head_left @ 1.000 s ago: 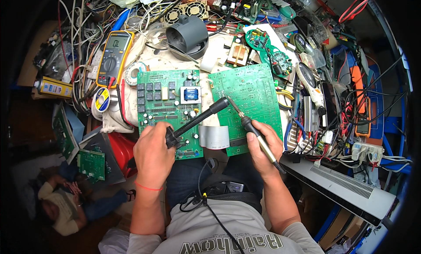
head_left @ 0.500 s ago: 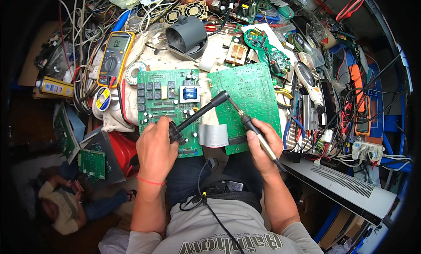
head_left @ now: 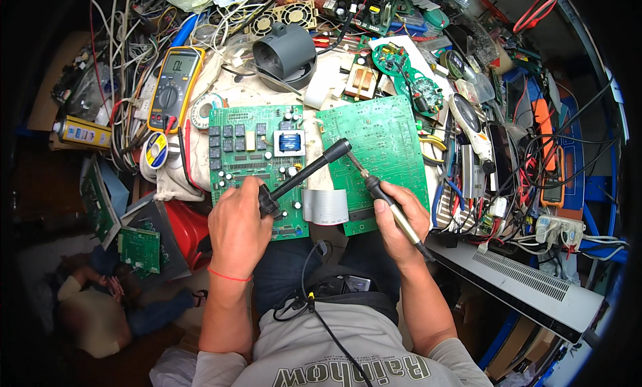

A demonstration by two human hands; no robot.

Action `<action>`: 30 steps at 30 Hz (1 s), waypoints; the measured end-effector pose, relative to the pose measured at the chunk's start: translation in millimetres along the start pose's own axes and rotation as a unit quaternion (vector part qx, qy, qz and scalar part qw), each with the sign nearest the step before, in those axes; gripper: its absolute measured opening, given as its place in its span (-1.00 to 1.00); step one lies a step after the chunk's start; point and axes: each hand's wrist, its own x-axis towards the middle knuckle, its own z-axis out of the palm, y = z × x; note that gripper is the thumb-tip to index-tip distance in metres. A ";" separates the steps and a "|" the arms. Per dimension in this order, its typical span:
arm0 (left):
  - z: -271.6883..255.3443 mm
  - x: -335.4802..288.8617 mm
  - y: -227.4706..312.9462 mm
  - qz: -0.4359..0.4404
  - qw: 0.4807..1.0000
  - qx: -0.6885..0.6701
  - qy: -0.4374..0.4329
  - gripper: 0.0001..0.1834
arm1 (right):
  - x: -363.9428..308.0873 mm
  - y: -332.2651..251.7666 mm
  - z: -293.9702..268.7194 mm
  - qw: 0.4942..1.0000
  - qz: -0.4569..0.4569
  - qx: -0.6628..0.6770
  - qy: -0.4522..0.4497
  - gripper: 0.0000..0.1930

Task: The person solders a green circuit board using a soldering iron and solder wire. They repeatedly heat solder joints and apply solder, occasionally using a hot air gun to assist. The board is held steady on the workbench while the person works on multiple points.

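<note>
Two green circuit boards are side by side before me. The left circuit board (head_left: 234, 166) shows relays, chips and a blue transformer; the right circuit board (head_left: 394, 136) has its solder side up. A grey ribbon cable (head_left: 325, 207) bridges their near parts. My left hand (head_left: 239, 220), over the left board's near edge, is closed around a black tubular tool (head_left: 304, 178) with a thick cylindrical end reaching over the right board. My right hand (head_left: 402, 226) grips a soldering iron (head_left: 394, 210), its metal tip beside that end. Whether the tip touches the board, I cannot tell.
A yellow multimeter (head_left: 176, 89) and a solder spool (head_left: 202, 111) lie to the left. Beyond the boards stands a grey cylindrical housing (head_left: 284, 56). Round green boards (head_left: 424, 95), pliers (head_left: 435, 143) and tangled cables crowd the right. A person (head_left: 93, 313) is low at the left.
The soldering iron has shifted very slightly left, its tip still by the black tool's end. My left hand looks unmoved. The person at the lower left has moved their head and hands a little.
</note>
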 end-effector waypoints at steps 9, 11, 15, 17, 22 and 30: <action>2.6 3.3 -3.0 0.002 1.000 0.009 -0.011 -0.58 | -1.7 2.4 -1.2 1.000 0.015 0.016 0.002 -0.69; 2.5 4.4 -4.4 0.011 1.000 0.006 -0.011 -0.58 | -2.2 3.7 -0.8 1.000 0.019 0.022 0.004 -0.69; 0.5 6.2 -4.1 0.005 1.000 0.007 -0.026 -0.58 | -3.2 5.4 -1.1 0.999 0.026 0.033 0.008 -0.69; -2.2 6.3 -3.1 -0.006 0.999 0.004 -0.032 -0.59 | -3.5 5.4 -1.3 0.999 0.031 0.034 0.008 -0.69; -12.4 2.0 -4.1 -0.024 0.999 -0.033 -0.020 -0.65 | -2.8 4.8 -0.9 0.999 0.024 0.036 0.010 -0.69; -22.7 -12.7 -11.9 -0.024 0.994 -0.097 0.044 -0.76 | -1.5 3.9 0.1 0.999 0.021 0.041 0.006 -0.70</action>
